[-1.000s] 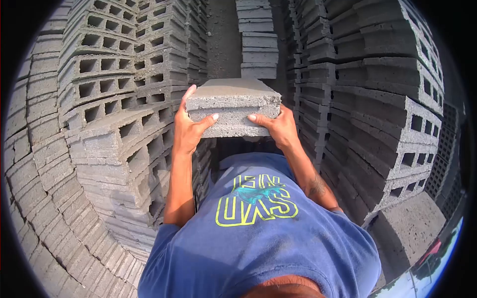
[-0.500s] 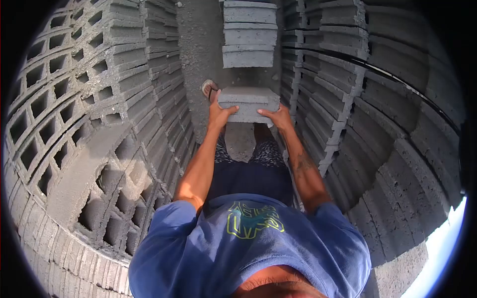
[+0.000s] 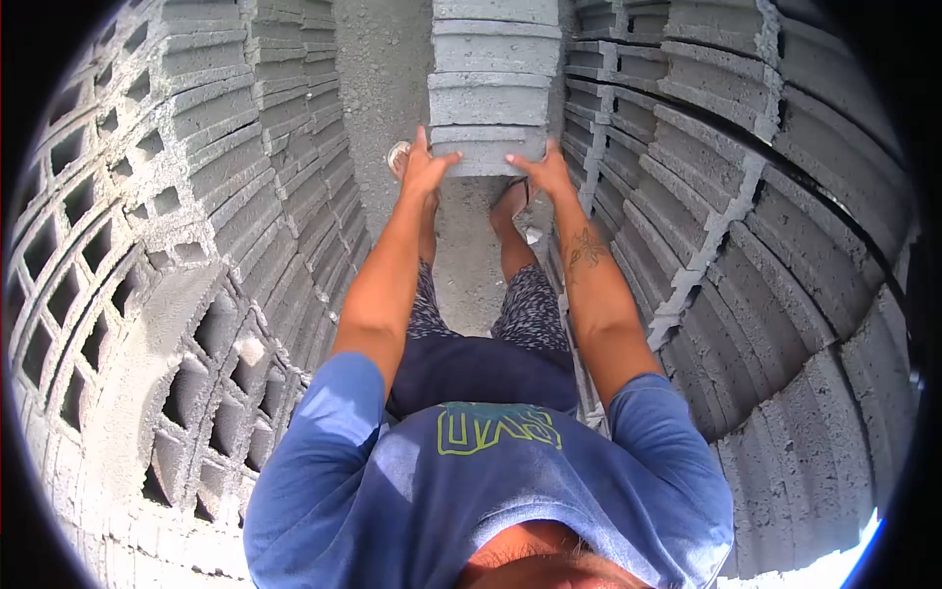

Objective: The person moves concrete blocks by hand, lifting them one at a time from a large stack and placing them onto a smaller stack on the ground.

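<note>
A grey concrete block (image 3: 489,155) lies between my hands, level with the near end of a row of similar blocks (image 3: 496,54) and against it. My left hand (image 3: 428,169) grips the block's left end, its thumb over the near face. At the opposite end, my right hand (image 3: 548,169) holds on in the same way, thumb pointing inward. The fingers on the far sides are partly hidden by the block.
Stacked hollow blocks form a wall (image 3: 216,147) on my left, holes facing up in places. Another block wall (image 3: 677,147) rises on my right, with a dark cable (image 3: 746,137) along it. Gravelly ground (image 3: 378,79) runs between, and my feet stand just behind the block.
The held block has moved forward, closing the gap to the row. My arms are stretched further out, and my right foot now shows. The view is brighter.
</note>
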Motion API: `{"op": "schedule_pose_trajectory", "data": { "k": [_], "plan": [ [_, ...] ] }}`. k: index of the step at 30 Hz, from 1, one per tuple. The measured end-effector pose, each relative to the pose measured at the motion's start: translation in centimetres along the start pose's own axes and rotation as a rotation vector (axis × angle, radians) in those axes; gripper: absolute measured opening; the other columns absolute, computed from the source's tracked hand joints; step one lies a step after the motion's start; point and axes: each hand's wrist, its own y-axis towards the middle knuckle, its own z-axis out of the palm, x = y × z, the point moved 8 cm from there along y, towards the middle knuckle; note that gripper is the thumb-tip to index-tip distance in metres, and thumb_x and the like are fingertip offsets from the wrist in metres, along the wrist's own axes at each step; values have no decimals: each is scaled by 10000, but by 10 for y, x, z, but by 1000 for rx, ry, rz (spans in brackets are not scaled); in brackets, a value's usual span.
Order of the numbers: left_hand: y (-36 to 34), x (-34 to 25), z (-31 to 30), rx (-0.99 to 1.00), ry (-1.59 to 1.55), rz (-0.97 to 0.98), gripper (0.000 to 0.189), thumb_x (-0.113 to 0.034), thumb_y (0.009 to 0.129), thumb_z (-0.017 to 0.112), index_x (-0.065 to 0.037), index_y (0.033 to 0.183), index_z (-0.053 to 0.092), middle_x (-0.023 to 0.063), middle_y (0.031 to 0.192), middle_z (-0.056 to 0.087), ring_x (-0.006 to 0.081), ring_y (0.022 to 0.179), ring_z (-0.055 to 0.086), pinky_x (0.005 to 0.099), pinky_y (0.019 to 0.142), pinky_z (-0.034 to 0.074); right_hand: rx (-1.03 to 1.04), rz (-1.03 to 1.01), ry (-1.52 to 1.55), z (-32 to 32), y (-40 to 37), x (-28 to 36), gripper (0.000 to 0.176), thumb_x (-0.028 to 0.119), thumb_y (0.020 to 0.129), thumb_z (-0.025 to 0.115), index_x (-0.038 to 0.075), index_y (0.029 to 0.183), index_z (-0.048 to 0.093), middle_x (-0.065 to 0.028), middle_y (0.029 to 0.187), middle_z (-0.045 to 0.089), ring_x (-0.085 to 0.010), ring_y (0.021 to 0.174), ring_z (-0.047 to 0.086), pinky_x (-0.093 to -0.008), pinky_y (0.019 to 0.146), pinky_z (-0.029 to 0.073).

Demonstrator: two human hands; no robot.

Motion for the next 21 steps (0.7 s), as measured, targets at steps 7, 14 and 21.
{"op": "schedule_pose_trajectory", "data": {
  "k": [7,14,21],
  "plan": [
    [-157,-37,-133,249,275,-89,644,-266,786,715,-74,1358,487,185,1102,658,298,999,650,392,883,497,-256,-151,-233,-43,-105,13,860,394,639,843,-38,1298,498,-250,1254,571,-344,1163,564,-377,983,446],
    [-357,-225,-294,-40,54,191,475,-129,835,684,-54,1288,560,129,999,684,199,878,673,324,800,519,339,-374,-184,49,-248,153,495,375,777,747,3,1094,668,-139,930,713,-225,883,678,-336,801,520],
    [-477,-247,-543,-815,59,327,370,-90,863,656,-68,1230,616,91,1001,673,163,924,634,296,823,494,911,-633,33,241,-457,334,548,449,859,664,-24,1135,639,-180,1069,672,-229,1017,643,-355,895,489]
  ]
}}
